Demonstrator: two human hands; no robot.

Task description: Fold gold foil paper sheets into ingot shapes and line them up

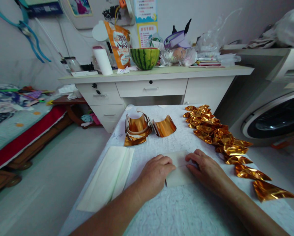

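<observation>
A small pale sheet of paper [180, 177] lies flat on the cloth-covered table between my hands. My left hand [158, 172] is closed at its left edge, thumb and fingertips on the paper. At the right edge, my right hand [207, 168] has its curled fingers and thumb on the sheet, with a faint crease line between the two hands. Left of them lies a stack of long pale paper sheets [107, 177]. Beyond the hands stand curled bundles of gold foil sheets [137, 126] and a smaller curved foil stack [165, 126]. Folded gold foil pieces [220, 134] form a long row on the right.
A white desk [150, 87] stands past the table, holding a watermelon half [145, 59], an orange snack bag [119, 46] and a paper roll [102, 60]. A washing machine [272, 95] is at the right. A low bed [26, 131] is on the left.
</observation>
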